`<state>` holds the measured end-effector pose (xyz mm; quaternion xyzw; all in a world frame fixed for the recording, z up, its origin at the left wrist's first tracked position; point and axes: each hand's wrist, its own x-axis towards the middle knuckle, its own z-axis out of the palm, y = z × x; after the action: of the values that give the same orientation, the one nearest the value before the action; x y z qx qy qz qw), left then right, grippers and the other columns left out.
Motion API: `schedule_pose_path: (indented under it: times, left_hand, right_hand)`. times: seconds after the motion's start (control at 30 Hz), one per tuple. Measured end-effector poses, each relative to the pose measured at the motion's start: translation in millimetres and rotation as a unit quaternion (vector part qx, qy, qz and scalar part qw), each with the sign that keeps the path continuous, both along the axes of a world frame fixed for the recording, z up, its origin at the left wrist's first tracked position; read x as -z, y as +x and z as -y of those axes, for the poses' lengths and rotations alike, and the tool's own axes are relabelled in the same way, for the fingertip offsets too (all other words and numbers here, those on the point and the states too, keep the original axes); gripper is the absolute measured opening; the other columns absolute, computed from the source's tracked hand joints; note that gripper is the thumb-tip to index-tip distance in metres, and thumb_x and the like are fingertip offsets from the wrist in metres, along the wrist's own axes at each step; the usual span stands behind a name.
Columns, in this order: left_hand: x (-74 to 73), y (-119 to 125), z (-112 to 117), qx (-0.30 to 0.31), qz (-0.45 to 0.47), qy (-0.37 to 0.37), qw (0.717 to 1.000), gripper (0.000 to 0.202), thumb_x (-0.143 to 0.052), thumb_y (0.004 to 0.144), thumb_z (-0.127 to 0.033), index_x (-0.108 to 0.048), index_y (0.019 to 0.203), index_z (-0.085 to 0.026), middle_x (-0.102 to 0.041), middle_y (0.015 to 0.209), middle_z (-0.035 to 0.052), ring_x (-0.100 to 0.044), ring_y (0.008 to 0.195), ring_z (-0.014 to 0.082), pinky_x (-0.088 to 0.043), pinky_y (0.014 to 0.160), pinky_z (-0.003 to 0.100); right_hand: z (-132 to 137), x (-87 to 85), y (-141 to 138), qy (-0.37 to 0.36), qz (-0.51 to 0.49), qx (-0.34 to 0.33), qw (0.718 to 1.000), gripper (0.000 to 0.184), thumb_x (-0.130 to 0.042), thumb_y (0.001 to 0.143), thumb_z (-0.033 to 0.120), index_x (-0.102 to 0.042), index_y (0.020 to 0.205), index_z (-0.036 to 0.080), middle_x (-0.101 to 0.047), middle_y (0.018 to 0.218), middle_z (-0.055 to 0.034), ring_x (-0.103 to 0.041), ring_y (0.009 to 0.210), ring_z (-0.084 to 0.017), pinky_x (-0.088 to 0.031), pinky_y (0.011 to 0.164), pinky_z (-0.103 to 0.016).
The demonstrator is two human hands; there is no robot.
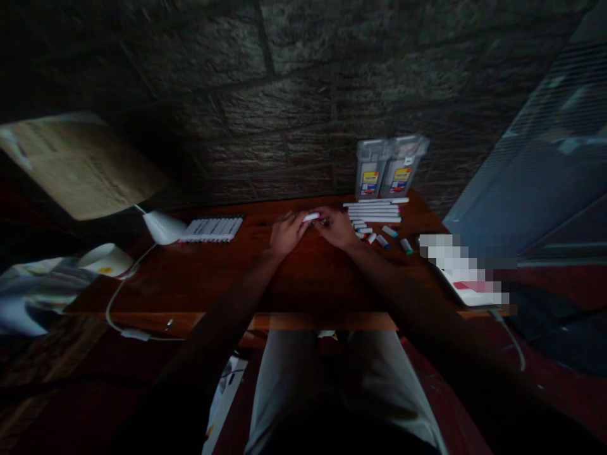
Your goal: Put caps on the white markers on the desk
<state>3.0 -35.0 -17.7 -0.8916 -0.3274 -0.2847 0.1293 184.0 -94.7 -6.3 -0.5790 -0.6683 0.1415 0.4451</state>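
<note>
Over the middle of the wooden desk, my left hand (286, 234) and my right hand (337, 227) meet around a white marker (311, 217) with a pinkish-purple end. The fingers of both hands are closed on it; my right fingers cover its coloured end. Just right of my right hand lie several white markers (374, 211) in a stack of rows. In front of them, loose marker caps (389, 231) with coloured tips are scattered. Farther left, several white markers with dark ends (213, 229) lie side by side in a neat row.
Two clear plastic cases (370, 169) stand against the stone wall at the back right. A lamp (164, 227) with a brown shade and a white cup (107, 260) are at the left, with a white cord (114, 297) trailing over the desk edge. A blurred-out white object (467, 278) lies at the right edge.
</note>
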Motion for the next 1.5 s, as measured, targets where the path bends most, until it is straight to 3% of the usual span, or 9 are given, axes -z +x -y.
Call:
schedule_pose_path:
  times: [0.2,0.4,0.6,0.87,1.03,1.27,1.5]
  left_hand:
    - [1.3,-2.2,-2.3,-0.035,-0.006,-0.014,0.999,0.04,-0.042,0.106,-0.043,-0.068,0.12,-0.017,-0.071,0.111,0.0114,-0.067,0.101,0.0226,-0.053,0.089,0.033]
    - [4.8,-3.7,-5.0,-0.012,0.008,-0.026,1.0,0.037,-0.046,0.105,-0.043,-0.067,0.123,-0.018,-0.072,0.113,0.0101,-0.068,0.101,0.0209,-0.053,0.088,0.03]
    - [1.5,-5.7,-4.6,-0.014,0.022,-0.029,0.999,0.034,-0.055,0.101,-0.042,-0.067,0.123,-0.019,-0.072,0.116,0.0086,-0.067,0.104,0.0237,-0.051,0.096,0.037]
    - [1.1,-4.4,-5.0,0.022,0.038,-0.023,0.999,0.044,-0.045,0.105,-0.047,-0.067,0.127,-0.017,-0.071,0.121,0.0102,-0.066,0.11,0.0228,-0.049,0.1,0.037]
    - [3.5,-3.4,-8.6,0.028,0.041,-0.04,0.998,0.041,-0.044,0.106,-0.044,-0.068,0.125,-0.017,-0.071,0.121,0.0102,-0.067,0.11,0.0216,-0.05,0.101,0.035]
    - [1.9,-3.0,-4.5,0.03,0.028,-0.025,0.999,0.036,-0.052,0.103,-0.044,-0.069,0.12,-0.016,-0.072,0.116,0.01,-0.066,0.108,0.0225,-0.049,0.098,0.035]
    - [-1.0,-3.1,-1.9,-0.003,0.032,-0.019,0.999,0.038,-0.048,0.104,-0.047,-0.069,0.113,-0.017,-0.072,0.113,0.009,-0.064,0.107,0.0246,-0.046,0.095,0.038]
  right_hand:
    - [1.3,0.0,-0.4,0.004,-0.022,-0.01,1.0,0.031,-0.065,0.09,0.023,-0.069,0.12,0.019,-0.077,0.1,-0.0034,-0.067,0.074,-0.012,-0.055,0.073,-0.024]
    - [2.0,1.3,-2.1,-0.008,-0.045,-0.008,0.999,0.029,-0.059,0.098,0.032,-0.07,0.12,0.017,-0.077,0.102,-0.005,-0.068,0.073,-0.013,-0.056,0.072,-0.024]
    - [-0.1,4.6,-1.4,-0.011,-0.067,-0.021,0.997,0.026,-0.064,0.095,0.031,-0.072,0.117,0.018,-0.078,0.099,-0.0034,-0.067,0.067,-0.01,-0.057,0.068,-0.022]
    - [1.6,2.2,-2.0,-0.019,-0.107,-0.015,0.994,0.025,-0.067,0.095,0.033,-0.071,0.113,0.017,-0.078,0.099,-0.004,-0.066,0.056,-0.008,-0.052,0.056,-0.02]
    - [1.8,0.9,-2.6,-0.008,-0.081,-0.012,0.997,0.028,-0.062,0.098,0.04,-0.072,0.113,0.018,-0.078,0.09,-0.0035,-0.067,0.061,-0.011,-0.051,0.057,-0.021]
    - [2.6,-0.2,-2.9,-0.009,-0.066,0.002,0.998,0.026,-0.057,0.101,0.034,-0.073,0.112,0.017,-0.078,0.093,-0.0046,-0.069,0.068,-0.012,-0.055,0.069,-0.023]
    - [-0.3,3.1,-2.9,-0.015,-0.107,-0.024,0.994,0.026,-0.061,0.098,0.034,-0.072,0.116,0.018,-0.078,0.099,-0.0038,-0.065,0.058,-0.008,-0.056,0.062,-0.022]
